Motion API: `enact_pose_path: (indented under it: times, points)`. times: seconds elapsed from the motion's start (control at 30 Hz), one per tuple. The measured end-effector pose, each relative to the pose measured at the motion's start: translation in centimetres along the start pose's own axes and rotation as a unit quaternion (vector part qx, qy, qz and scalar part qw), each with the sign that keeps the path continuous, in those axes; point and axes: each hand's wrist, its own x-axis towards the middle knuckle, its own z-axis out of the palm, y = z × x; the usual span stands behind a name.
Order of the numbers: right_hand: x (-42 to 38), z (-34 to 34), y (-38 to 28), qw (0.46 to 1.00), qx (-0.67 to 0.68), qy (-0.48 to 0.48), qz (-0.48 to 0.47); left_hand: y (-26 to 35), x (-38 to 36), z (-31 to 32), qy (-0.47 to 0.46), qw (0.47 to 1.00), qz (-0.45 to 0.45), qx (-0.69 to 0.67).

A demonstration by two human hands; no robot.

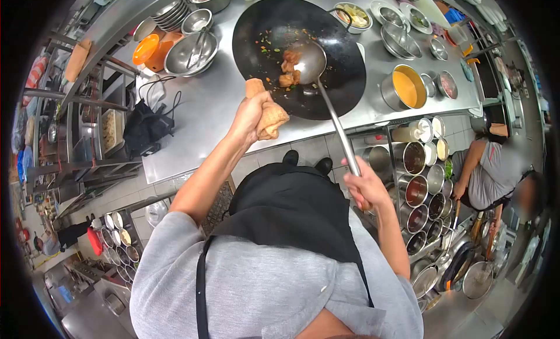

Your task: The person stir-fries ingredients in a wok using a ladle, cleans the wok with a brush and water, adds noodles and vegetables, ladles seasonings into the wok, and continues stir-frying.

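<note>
My left hand is closed on a folded tan cloth at the near left rim of a large black wok. Whether the cloth grips the wok's rim or a handle is hidden. My right hand is wrapped round the long metal handle of a ladle. The ladle's bowl is down inside the wok, against several browned food pieces. Small orange and green bits are scattered over the wok's inner surface.
The wok stands on a steel counter. Steel bowls and an orange container lie left; a pot of orange liquid stands right. Below are several seasoning containers. Another person is at far right, holding a handle.
</note>
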Motion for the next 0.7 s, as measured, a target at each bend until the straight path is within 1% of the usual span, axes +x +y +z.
enact_pose_path:
  times: [0.03,0.07,0.1,0.17,0.3,0.33,0.4,0.43,0.47,0.5,0.53,0.57,0.6,0.63,0.67,0.7]
  points:
    - [-1.2,0.2,-0.2,0.998,0.054,-0.033,0.023,0.2,0.0,-0.2,-0.012,1.000,-0.015,-0.007]
    - [-2.4,0.0,-0.3,0.991,0.108,-0.066,0.048,0.6,-0.4,0.0,0.000,1.000,-0.019,-0.016]
    - [-3.1,-0.3,-0.4,0.979,0.163,-0.098,0.073,0.9,-0.6,-0.3,-0.008,0.999,-0.023,-0.023]
    - [-4.0,-0.5,-0.4,0.963,0.222,-0.127,0.086,1.0,-0.7,-0.9,-0.026,0.998,-0.032,-0.039]
    - [-3.1,-0.5,0.0,0.926,0.317,-0.182,0.096,0.3,-0.9,-1.5,0.003,0.999,-0.026,-0.023]
    - [-2.6,-1.0,0.4,0.895,0.371,-0.232,0.085,0.2,-1.4,-1.6,0.013,0.999,-0.025,-0.018]
    - [-2.6,-0.9,0.5,0.854,0.442,-0.262,0.074,0.0,-2.3,-2.2,0.011,0.999,-0.026,-0.017]
    - [-2.9,-0.9,0.4,0.833,0.477,-0.273,0.066,0.2,-3.1,-2.8,0.026,0.997,-0.062,-0.026]
    - [-3.3,-0.9,-0.2,0.834,0.483,-0.261,0.053,0.3,-3.9,-3.7,0.010,0.995,-0.091,-0.027]
    - [-3.4,-1.4,-0.9,0.857,0.457,-0.236,0.034,0.1,-4.7,-4.1,0.037,0.997,-0.060,-0.016]
    - [-3.2,-1.9,-1.5,0.888,0.415,-0.200,0.003,0.0,-5.0,-5.6,0.008,0.996,-0.090,-0.026]
    - [-2.7,-2.5,-2.2,0.914,0.370,-0.164,-0.026,-0.1,-5.5,-6.1,0.026,0.997,-0.064,-0.024]
    - [-1.9,-2.8,-3.2,0.951,0.291,-0.097,-0.043,-0.3,-5.9,-6.1,0.046,0.997,-0.054,-0.034]
    - [-0.9,-3.0,-4.4,0.976,0.207,-0.030,-0.058,-0.3,-6.1,-6.1,0.067,0.996,-0.042,-0.046]
    - [0.8,-3.2,-5.1,0.990,0.114,0.044,-0.068,-0.3,-6.0,-6.4,0.059,0.997,-0.045,-0.038]
    - [2.7,-3.8,-5.3,0.990,0.021,0.115,-0.074,-0.3,-5.8,-6.7,0.054,0.997,-0.047,-0.030]
